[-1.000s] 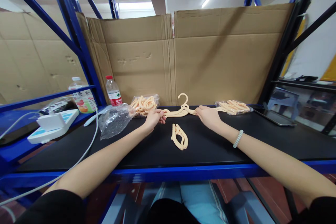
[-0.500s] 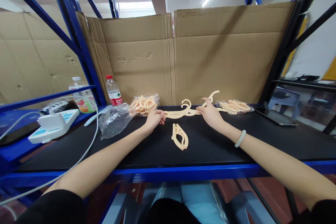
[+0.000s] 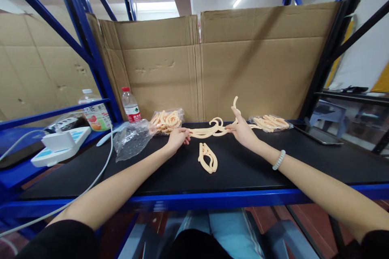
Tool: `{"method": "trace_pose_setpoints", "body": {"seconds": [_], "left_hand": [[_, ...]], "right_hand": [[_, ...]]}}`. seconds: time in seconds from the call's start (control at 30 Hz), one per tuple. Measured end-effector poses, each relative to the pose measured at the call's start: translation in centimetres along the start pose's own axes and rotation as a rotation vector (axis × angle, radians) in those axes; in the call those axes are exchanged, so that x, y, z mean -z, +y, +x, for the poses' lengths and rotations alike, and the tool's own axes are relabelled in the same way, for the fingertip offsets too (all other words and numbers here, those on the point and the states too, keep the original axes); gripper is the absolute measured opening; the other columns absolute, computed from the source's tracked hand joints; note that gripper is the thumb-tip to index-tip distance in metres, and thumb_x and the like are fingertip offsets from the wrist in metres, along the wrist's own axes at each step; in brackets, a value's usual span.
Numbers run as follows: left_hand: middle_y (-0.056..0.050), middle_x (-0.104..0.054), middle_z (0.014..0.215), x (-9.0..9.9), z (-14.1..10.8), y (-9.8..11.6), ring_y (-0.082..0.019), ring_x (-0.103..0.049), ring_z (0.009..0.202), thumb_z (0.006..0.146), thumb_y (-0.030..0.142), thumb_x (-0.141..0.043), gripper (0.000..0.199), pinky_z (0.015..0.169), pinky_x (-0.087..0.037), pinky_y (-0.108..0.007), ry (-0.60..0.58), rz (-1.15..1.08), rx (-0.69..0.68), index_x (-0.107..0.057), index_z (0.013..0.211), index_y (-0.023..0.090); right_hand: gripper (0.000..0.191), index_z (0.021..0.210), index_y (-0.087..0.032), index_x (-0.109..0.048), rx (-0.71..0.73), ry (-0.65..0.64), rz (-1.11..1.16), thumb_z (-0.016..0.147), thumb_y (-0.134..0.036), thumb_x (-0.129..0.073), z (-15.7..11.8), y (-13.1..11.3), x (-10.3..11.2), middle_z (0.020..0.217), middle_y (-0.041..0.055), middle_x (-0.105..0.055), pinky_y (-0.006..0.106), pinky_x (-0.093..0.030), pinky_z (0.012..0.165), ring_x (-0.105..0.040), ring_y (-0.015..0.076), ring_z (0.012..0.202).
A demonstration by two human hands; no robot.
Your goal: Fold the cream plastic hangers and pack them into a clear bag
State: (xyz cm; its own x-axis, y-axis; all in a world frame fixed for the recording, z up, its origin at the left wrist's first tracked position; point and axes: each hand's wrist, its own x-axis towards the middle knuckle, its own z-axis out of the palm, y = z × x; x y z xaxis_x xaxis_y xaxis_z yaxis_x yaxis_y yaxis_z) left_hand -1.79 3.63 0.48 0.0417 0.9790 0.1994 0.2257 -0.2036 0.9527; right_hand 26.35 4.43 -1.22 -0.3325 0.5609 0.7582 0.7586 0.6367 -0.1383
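A cream plastic folding hanger [image 3: 203, 132] stretches between my hands, its hook at the middle. My left hand [image 3: 177, 137] is closed on its left end. My right hand [image 3: 243, 131] pinches its right part, and a curved cream arm [image 3: 235, 102] sticks up behind those fingers. How that arm joins the rest is hidden by the hand. Nearer to me, a folded cream hanger [image 3: 208, 158] lies flat on the black tabletop [image 3: 258, 170], touched by neither hand.
Bagged cream hangers [image 3: 166, 121] lie at the back left, and another bag [image 3: 270, 123] at the back right. Beside the left one are a crumpled clear bag [image 3: 132, 141] and a water bottle [image 3: 131, 107]. A tablet [image 3: 319, 135] lies far right; a power strip [image 3: 62, 145] and cable are left.
The raised arm of the hanger has swung left and more upright at my right hand. My right hand has shifted slightly left; my left hand has stayed nearly in place.
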Motion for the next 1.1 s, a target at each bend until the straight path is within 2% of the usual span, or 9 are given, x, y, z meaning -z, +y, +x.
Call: {"method": "trace_pose_setpoints", "body": {"seconds": [0.07,0.13,0.23,0.33,0.47,0.63,0.77,0.87,1.1], "left_hand": [[0.0,-0.056,0.047,0.1,0.1,0.0,-0.008,-0.05,0.036,0.078,0.015,-0.055,0.017,0.039,-0.036,-0.018,0.0,0.002,-0.003,-0.059,0.062,0.011],[0.001,-0.055,0.048,0.2,0.2,-0.1,-0.007,-0.05,0.037,0.081,0.014,-0.055,0.019,0.04,-0.037,-0.018,0.001,0.006,-0.004,-0.058,0.063,0.011],[0.004,-0.054,0.05,0.3,0.3,-0.2,-0.007,-0.049,0.04,0.088,0.018,-0.055,0.023,0.042,-0.038,-0.018,-0.002,0.014,-0.005,-0.057,0.066,0.011],[0.006,-0.053,0.052,0.5,0.3,-0.1,-0.006,-0.049,0.042,0.092,0.022,-0.053,0.026,0.043,-0.04,-0.018,0.005,0.016,-0.01,-0.056,0.067,0.011],[0.006,-0.052,0.053,0.6,0.2,0.2,-0.006,-0.049,0.042,0.092,0.022,-0.052,0.03,0.044,-0.04,-0.018,0.031,-0.008,-0.034,-0.053,0.064,0.012],[0.004,-0.053,0.051,0.5,0.0,0.6,-0.007,-0.049,0.04,0.087,0.016,-0.052,0.029,0.043,-0.037,-0.018,0.049,-0.068,-0.072,-0.053,0.059,0.012],[0.002,-0.054,0.049,0.3,-0.2,0.8,-0.007,-0.049,0.038,0.08,0.019,-0.056,0.026,0.041,-0.036,-0.018,0.047,-0.136,-0.077,-0.054,0.055,0.013],[0.001,-0.054,0.05,0.4,-0.3,1.0,-0.007,-0.05,0.039,0.078,0.023,-0.06,0.025,0.043,-0.038,-0.018,0.049,-0.202,-0.085,-0.055,0.056,0.013],[0.003,-0.052,0.051,0.8,0.1,1.6,-0.005,-0.049,0.046,0.071,0.028,-0.071,0.027,0.05,-0.042,-0.016,0.063,-0.397,-0.07,-0.053,0.058,0.013]], "right_hand": [[0.021,0.082,-0.019,-0.074,0.009,0.005,0.009,0.08,-0.01,-0.056,0.0,0.0,0.1,0.155,-0.0017,-0.009,0.052,-0.036,0.105,-0.027,0.0339,0.135],[0.02,0.083,-0.018,-0.074,-0.007,-0.035,-0.001,0.079,-0.008,-0.057,0.0,0.1,0.1,0.155,0.001,-0.012,0.051,-0.037,0.105,-0.03,0.0337,0.134],[0.022,0.089,-0.018,-0.073,-0.027,-0.158,-0.036,0.079,-0.006,-0.057,-0.1,0.0,0.1,0.142,0.0113,-0.04,0.046,-0.045,0.098,-0.051,0.0293,0.118],[0.021,0.092,-0.017,-0.071,-0.003,-0.194,-0.063,0.083,-0.007,-0.055,-0.1,-0.3,0.1,0.12,0.0126,-0.058,0.043,-0.047,0.095,-0.057,0.0261,0.107],[0.029,0.107,-0.019,-0.066,0.071,-0.178,-0.093,0.088,-0.01,-0.047,0.0,-0.8,0.5,0.12,0.0129,-0.055,0.041,-0.05,0.088,-0.056,0.0262,0.105],[0.063,0.135,-0.03,-0.045,0.102,-0.264,0.0,0.082,0.004,-0.037,-0.3,-1.1,0.5,0.118,0.0085,-0.052,0.034,-0.05,0.081,-0.059,0.0193,0.096],[0.058,0.136,-0.025,-0.041,0.065,-0.174,0.156,0.082,-0.004,-0.044,-0.2,-1.5,0.3,0.111,0.0087,-0.052,0.036,-0.049,0.085,-0.058,0.02,0.095],[0.043,0.121,-0.02,-0.053,-0.075,-0.042,0.36,0.078,-0.015,-0.057,0.3,-1.5,0.3,0.096,0.0059,-0.058,0.039,-0.047,0.087,-0.058,0.021,0.091],[0.042,0.094,-0.016,-0.059,-0.578,0.152,1.05,0.063,-0.037,-0.077,1.0,-0.9,1.0,0.075,0.0007,-0.06,0.025,-0.044,0.054,-0.049,0.009,0.054]]}}
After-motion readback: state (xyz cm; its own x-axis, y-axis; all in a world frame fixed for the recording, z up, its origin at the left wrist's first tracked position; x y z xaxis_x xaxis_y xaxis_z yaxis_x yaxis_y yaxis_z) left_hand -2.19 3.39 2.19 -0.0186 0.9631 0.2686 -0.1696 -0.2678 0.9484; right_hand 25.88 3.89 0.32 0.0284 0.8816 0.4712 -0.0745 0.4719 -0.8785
